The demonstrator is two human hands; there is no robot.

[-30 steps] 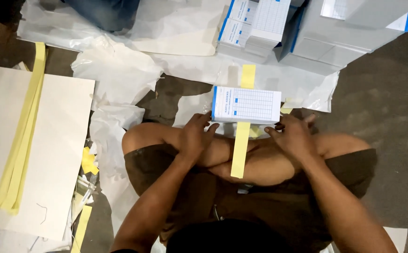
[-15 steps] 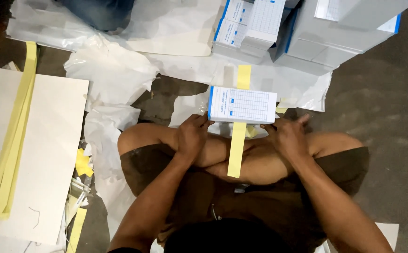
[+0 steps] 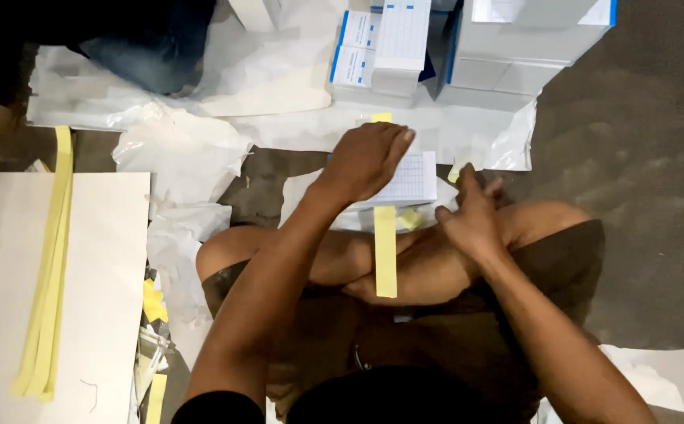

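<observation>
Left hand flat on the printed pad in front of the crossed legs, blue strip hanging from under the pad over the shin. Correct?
Not quite: the strip is yellow, not blue. The head view shows it running from under the printed pad down over the crossed legs. The rest holds: the left hand lies on the pad.

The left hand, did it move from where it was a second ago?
Yes. The left hand was down at the near edge of the small printed pack; now it lies on top of it, further from the crossed legs.
</observation>
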